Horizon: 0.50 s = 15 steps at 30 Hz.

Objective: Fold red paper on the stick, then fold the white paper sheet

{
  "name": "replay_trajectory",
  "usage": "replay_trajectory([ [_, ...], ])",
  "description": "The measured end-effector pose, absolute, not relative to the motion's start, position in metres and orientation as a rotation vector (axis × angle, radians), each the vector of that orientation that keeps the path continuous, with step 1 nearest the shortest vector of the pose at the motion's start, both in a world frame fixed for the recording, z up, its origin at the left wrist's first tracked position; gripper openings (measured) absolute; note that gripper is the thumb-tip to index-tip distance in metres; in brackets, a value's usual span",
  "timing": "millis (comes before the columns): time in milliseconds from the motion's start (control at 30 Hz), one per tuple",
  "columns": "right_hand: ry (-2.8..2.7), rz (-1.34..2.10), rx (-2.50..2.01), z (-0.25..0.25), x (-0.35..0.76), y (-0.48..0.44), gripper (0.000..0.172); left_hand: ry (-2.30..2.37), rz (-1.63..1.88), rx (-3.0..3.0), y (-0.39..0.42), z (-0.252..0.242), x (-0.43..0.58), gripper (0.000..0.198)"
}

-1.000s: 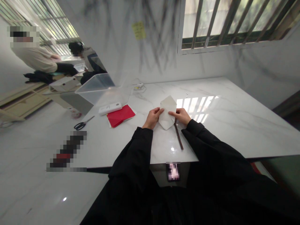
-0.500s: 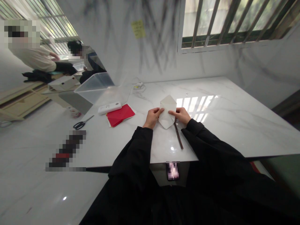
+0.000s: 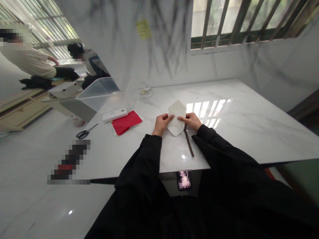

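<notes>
A folded white paper (image 3: 176, 114), pointed at both ends, lies on the white marble table (image 3: 236, 126) in front of me. My left hand (image 3: 161, 123) pinches its left edge and my right hand (image 3: 192, 120) pinches its right edge, fingers closed on the sheet. A thin dark stick (image 3: 188, 144) lies on the table just below my right hand, running toward the table's near edge.
Red paper sheets (image 3: 126, 121) and a white remote-like device (image 3: 115, 115) lie to the left, with black scissors (image 3: 85, 132) further left. A clear plastic bin (image 3: 99, 93) stands at the far left corner. Two other people work at a bench beyond.
Both hands stay on the paper with hardly any shift. The view has moved slightly, so everything sits a little higher and to the left in the frame.
</notes>
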State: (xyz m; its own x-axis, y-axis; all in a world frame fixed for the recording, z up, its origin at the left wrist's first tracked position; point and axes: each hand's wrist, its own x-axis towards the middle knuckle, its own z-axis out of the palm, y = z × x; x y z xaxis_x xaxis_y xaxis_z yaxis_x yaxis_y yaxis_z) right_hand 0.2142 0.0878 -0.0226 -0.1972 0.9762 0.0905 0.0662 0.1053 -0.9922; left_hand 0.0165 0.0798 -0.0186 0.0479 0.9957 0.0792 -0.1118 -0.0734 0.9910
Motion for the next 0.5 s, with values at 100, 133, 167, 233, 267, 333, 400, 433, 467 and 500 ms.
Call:
replay_trajectory([
  [100,-1.471,1.217,-1.116,-0.0244,0.2142,0.089,0.052,1.069,1.285,1.221,0.0776,-0.0159,0.0177,0.05],
  [133,-1.472,1.217,-1.114,-0.0257,0.2141,0.0897,0.052,1.068,1.285,1.22,0.0768,-0.0151,0.0181,0.051],
  [167,-1.47,1.223,-1.107,-0.0271,0.214,0.0905,0.052,1.065,1.283,1.219,0.076,-0.0144,0.0183,0.051],
  [233,-1.463,1.243,-1.088,-0.0295,0.2137,0.0918,0.052,1.058,1.282,1.219,0.0746,-0.0133,0.0187,0.051],
  [267,-1.46,1.25,-1.083,-0.0303,0.2135,0.0921,0.052,1.057,1.283,1.22,0.0741,-0.0129,0.0189,0.05],
  [333,-1.459,1.248,-1.089,-0.0308,0.2132,0.0922,0.051,1.057,1.283,1.221,0.0735,-0.0124,0.0189,0.049],
  [400,-1.457,1.243,-1.101,-0.0303,0.2127,0.0918,0.051,1.059,1.277,1.218,0.0735,-0.0122,0.0188,0.049],
  [433,-1.454,1.244,-1.104,-0.03,0.2125,0.0916,0.051,1.058,1.272,1.216,0.0736,-0.012,0.0186,0.049],
  [467,-1.452,1.249,-1.103,-0.0298,0.2122,0.0914,0.051,1.056,1.267,1.215,0.0737,-0.0119,0.0185,0.049],
  [500,-1.45,1.254,-1.099,-0.0299,0.212,0.0914,0.051,1.054,1.265,1.216,0.0737,-0.0117,0.0184,0.049],
])
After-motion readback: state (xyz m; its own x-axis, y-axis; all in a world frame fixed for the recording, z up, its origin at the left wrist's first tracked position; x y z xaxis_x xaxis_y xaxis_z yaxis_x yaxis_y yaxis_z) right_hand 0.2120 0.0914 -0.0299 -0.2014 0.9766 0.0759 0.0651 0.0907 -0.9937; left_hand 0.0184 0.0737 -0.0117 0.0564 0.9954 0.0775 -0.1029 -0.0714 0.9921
